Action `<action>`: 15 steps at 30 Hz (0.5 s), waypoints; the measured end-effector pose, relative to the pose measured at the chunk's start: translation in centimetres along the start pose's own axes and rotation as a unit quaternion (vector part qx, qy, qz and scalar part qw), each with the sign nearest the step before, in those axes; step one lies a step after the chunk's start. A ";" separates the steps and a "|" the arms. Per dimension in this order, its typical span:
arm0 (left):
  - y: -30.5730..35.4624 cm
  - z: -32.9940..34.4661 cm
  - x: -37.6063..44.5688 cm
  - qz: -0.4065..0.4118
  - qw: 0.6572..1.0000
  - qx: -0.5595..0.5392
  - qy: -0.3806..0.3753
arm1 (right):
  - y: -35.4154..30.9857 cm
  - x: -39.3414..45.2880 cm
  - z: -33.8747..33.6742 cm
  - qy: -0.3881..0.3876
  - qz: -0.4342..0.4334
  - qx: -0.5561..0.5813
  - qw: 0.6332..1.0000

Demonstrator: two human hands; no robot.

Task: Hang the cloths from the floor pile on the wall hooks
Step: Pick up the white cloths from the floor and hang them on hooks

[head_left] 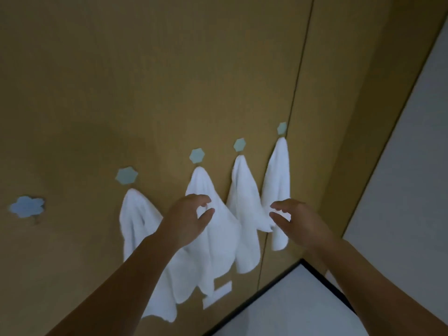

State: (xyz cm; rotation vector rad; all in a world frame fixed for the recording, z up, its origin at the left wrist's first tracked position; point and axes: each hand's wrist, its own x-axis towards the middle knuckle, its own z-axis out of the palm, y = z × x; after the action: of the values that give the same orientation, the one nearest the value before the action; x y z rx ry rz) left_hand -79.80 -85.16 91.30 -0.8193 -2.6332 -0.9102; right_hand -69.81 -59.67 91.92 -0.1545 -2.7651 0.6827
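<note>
- Hanging stage: four white cloths are seen on the wall hooks; the step in hand is judged to be the gap between one hanging and the next, with neither hand holding anything.
- Left hand [188,220]: raised in front of the second cloth [215,238], fingers curled and apart, nothing gripped; whether the fabric is touched cannot be told.
- Right hand [294,223]: raised before the fourth cloth [277,180], fingers spread, nothing gripped.
- Cloths: first cloth [135,219], third cloth [244,204]; each is caught at one point under a pale blue hexagonal hook [196,155] and draped in a soft cone against the tan wall [145,81].
- Free hook: a flower-shaped hook [27,206] at far left is bare.
- Next move, as judged: another cloth must be fetched from the floor pile, which is out of view, and hung there.
</note>
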 end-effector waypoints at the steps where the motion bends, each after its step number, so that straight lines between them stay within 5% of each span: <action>1: 1.8 1.3 0.0 0.017 1.000 -0.014 -0.010 | 1.6 -1.8 -1.2 0.011 0.011 0.010 1.000; 15: 23.1 19.4 -7.9 0.149 0.954 -0.119 -0.230 | 18.5 -30.9 -12.9 0.099 0.328 -0.040 0.939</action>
State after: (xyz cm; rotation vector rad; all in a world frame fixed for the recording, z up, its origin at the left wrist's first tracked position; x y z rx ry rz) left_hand -60.80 -61.36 84.55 -1.6151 -2.6784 -1.0663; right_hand -35.87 -42.95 86.38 -1.1310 -2.5218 0.6478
